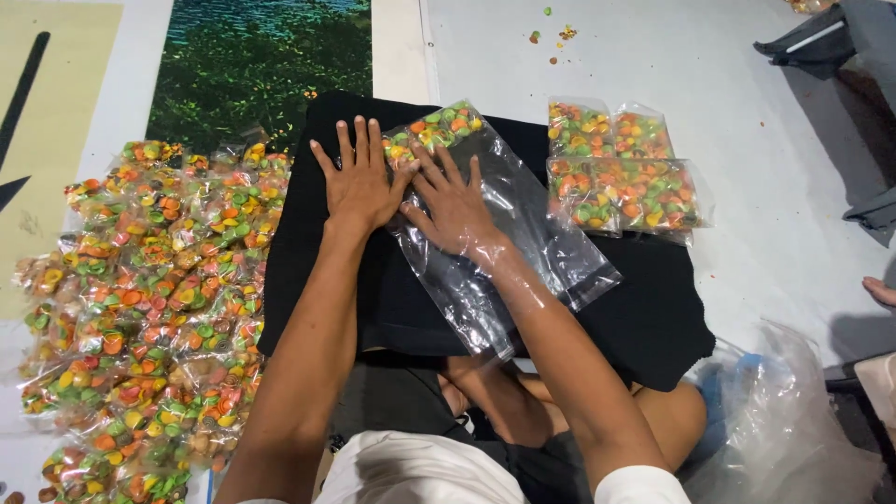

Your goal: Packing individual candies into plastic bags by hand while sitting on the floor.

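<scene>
A long clear plastic bag (509,233), filled at its far end with small orange, green and yellow snack pieces (437,129), lies slantwise across a black folded cloth (644,317) that rests on the person's lap and the pale floor. The right hand (453,207) lies flat on the bag, fingers spread, pressing the plastic just below the filled end, with its fingertips reaching the coloured pieces. The left hand (359,182) lies flat too, fingers spread and pointing away, on the black cloth just beside the bag's left edge, its thumb touching the bag near the right hand. Neither hand grips anything. The bag's empty open end runs toward the near edge of the cloth, under the right forearm. At the cloth's far right corner sit four flat sealed packets of the same coloured pieces (621,168). Off the cloth's left edge lies a broad heap of filled packets (149,308) on the floor.
</scene>
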